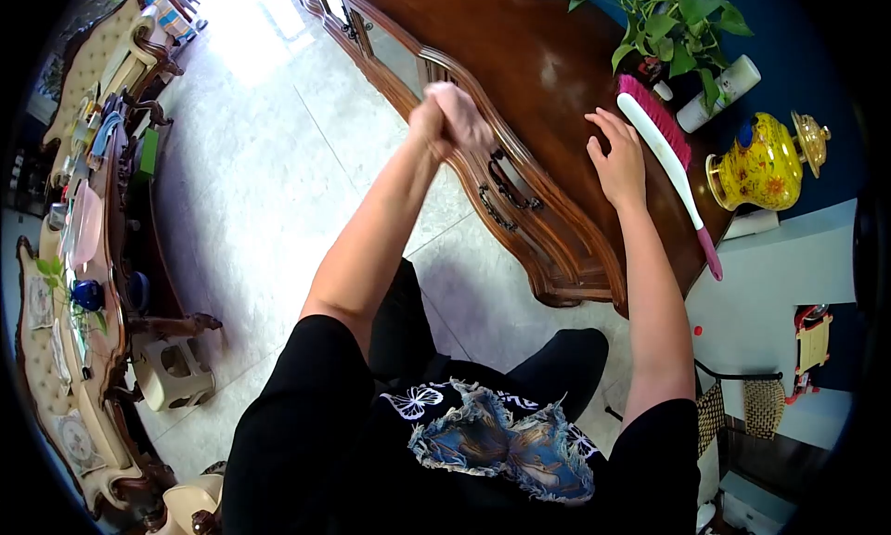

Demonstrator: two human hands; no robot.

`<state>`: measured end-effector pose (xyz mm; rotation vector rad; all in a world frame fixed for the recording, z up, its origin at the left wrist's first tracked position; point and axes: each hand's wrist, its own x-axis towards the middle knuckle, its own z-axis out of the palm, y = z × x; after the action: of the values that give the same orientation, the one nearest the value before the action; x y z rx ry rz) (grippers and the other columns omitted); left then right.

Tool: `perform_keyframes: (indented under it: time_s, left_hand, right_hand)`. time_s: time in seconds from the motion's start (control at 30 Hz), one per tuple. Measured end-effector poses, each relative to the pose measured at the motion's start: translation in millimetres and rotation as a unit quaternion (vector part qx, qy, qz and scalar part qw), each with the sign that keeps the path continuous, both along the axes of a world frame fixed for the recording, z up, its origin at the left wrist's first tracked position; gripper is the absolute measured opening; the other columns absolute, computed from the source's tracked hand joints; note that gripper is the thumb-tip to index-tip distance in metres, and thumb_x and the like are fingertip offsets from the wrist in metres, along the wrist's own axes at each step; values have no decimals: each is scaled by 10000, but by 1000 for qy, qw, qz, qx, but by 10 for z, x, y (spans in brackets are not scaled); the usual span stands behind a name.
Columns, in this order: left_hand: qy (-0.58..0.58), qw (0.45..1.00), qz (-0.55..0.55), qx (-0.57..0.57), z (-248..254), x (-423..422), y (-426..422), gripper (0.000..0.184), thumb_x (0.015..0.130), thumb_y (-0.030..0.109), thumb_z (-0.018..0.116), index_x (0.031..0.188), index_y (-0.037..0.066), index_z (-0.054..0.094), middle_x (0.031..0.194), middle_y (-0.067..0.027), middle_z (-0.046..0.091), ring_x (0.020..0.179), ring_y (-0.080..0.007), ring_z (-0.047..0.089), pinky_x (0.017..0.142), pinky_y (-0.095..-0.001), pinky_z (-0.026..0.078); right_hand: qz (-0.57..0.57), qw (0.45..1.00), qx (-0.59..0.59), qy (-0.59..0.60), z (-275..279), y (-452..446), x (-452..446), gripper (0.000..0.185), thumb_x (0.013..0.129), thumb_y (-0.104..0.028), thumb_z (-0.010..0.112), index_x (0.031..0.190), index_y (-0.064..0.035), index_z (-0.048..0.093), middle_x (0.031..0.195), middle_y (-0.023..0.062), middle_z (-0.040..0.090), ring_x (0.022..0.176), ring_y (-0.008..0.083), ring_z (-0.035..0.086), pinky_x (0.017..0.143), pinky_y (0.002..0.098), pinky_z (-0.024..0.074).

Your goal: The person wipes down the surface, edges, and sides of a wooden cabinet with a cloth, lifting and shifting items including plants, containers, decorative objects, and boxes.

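holding right hand point(617, 159) just beside the brush point(661, 150), near the wall edge of the bench point(548, 99), with fingers spread, slightly bent; holding left hand point(455, 117) near the front edge, with fingers too blurred to tell. perhaps risking toppling the yellow jar point(763, 164) by swinging the brush too wide.

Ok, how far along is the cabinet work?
Done: no obvious litter on the visible cabinet top, though a finished wipe or sweep can't be confirmed. In hand: nothing visible in right hand; left hand too blurred. Left: can't tell; brush lies ungripped beside right hand.
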<state>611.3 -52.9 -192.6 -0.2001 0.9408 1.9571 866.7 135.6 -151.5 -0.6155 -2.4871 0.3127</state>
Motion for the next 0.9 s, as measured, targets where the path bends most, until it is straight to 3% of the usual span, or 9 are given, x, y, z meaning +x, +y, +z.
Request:
perform_keyframes:
  time_s: [0.07, 0.17, 0.23, 0.3, 0.33, 0.47, 0.6, 0.87, 0.9]
  left_hand:
    - [143, 984, 104, 24, 175, -191, -2, 418, 1078, 277, 384, 1204, -62, 593, 1109, -207, 701, 1012, -337, 690, 882, -491, 555]
    - [479, 795, 286, -238, 116, -180, 89, 462, 1060, 260, 437, 1349, -91, 521, 1173, -275, 691, 1058, -418, 683, 930, -491, 515]
    - [568, 743, 273, -226, 20, -61, 303, 615, 1049, 268, 491, 1526, -86, 333, 1462, -412, 419, 1383, -507, 431, 1153, -500, 358]
    - [608, 696, 110, -366, -225, -101, 679, 808, 1031, 296, 528, 1573, -150, 128, 1608, -474, 35, 1512, -626, 51, 1275, -570, 99]
    - [592, 718, 116, -346, -134, -3, 769, 849, 1015, 290, 541, 1550, -195, 97, 1610, -476, 23, 1517, -624, 32, 1266, -605, 87]
    - [572, 611, 186, -515, -72, -563, 1100, 822, 1030, 390, 504, 1586, -120, 177, 1610, -460, 124, 1526, -598, 83, 1269, -594, 78]
    - [625, 532, 163, -548, -93, -1191, 1058, 848, 1012, 472, 552, 1569, -104, 273, 1592, -411, 259, 1514, -560, 199, 1258, -587, 170]
    - [691, 481, 104, -529, -62, -2295, 940, 784, 974, 478, 571, 1473, -102, 400, 1495, -352, 441, 1419, -518, 383, 1213, -577, 249]
    - [703, 478, 75, -522, 3, -2213, 922, 803, 980, 497, 555, 1485, -105, 387, 1528, -369, 392, 1462, -520, 324, 1233, -579, 208]
  right_hand:
    - [3, 1000, 2, 6, 15, -14, -8, 337, 932, -149, 649, 1267, -130, 681, 1419, 93, 624, 1325, 316, 542, 1140, 431, 431]
    - [-3, 1000, 1, -1, 45, -56, -22, 341, 933, -130, 647, 1272, -115, 672, 1415, 96, 623, 1319, 330, 540, 1135, 442, 433]
    - [-6, 1000, 5, -4, 74, -83, -31, 347, 933, -127, 645, 1278, -114, 668, 1415, 96, 620, 1317, 333, 539, 1135, 446, 432]
    - [-5, 1000, -7, -7, 96, -98, -28, 357, 934, -123, 641, 1290, -113, 660, 1415, 97, 616, 1312, 334, 539, 1133, 450, 430]
    - [-3, 1000, -3, -4, 103, -106, -28, 357, 934, -123, 641, 1290, -113, 660, 1415, 97, 616, 1312, 334, 539, 1133, 450, 430]
    - [-14, 999, -20, -22, 148, -157, -39, 354, 938, -123, 632, 1291, -116, 658, 1429, 85, 604, 1324, 322, 530, 1133, 449, 423]
    - [-20, 999, -27, -30, 163, -157, -46, 369, 933, -118, 629, 1301, -124, 656, 1439, 76, 596, 1332, 313, 523, 1141, 447, 412]
    - [-23, 999, -40, -21, 147, -142, -22, 385, 915, -109, 642, 1299, -127, 660, 1433, 76, 599, 1322, 313, 529, 1139, 450, 414]
    - [-19, 999, -36, -19, 148, -135, -19, 384, 914, -109, 646, 1298, -127, 659, 1432, 75, 598, 1322, 313, 528, 1138, 450, 415]
